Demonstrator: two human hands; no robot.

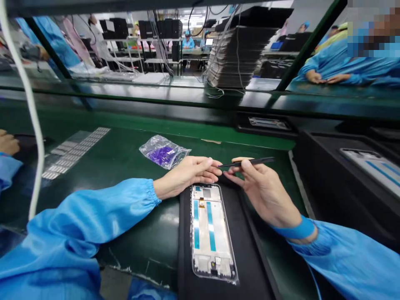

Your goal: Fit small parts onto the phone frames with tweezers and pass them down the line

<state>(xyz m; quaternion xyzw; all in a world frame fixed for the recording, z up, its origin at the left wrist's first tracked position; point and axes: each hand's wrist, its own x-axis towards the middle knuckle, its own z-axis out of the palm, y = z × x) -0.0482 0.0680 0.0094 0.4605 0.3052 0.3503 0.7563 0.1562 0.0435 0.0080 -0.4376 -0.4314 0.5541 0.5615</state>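
Silver-and-black rectangular phone frame with blue-green strips (203,227) lies lengthwise on a flat black tray (250,266), which rests on the dark green surface (150,246). Just beyond its far end, the left hand (190,173) has its fingers extended and close together; whether it holds some small thing, I cannot tell. The right hand (264,187), with a blue band (296,230) at the wrist, pinches slim black tweezers (262,161), whose tip is at the left fingertips. Beyond the left hand is a clear plastic bag (181,152) with small purple pieces (164,155); to its left lies a strip of small silvery pieces (76,153). Farther behind rises a tall stack of thin dark sheets (236,58), and at far right another person in blue clothing (331,60) has both hands close together.
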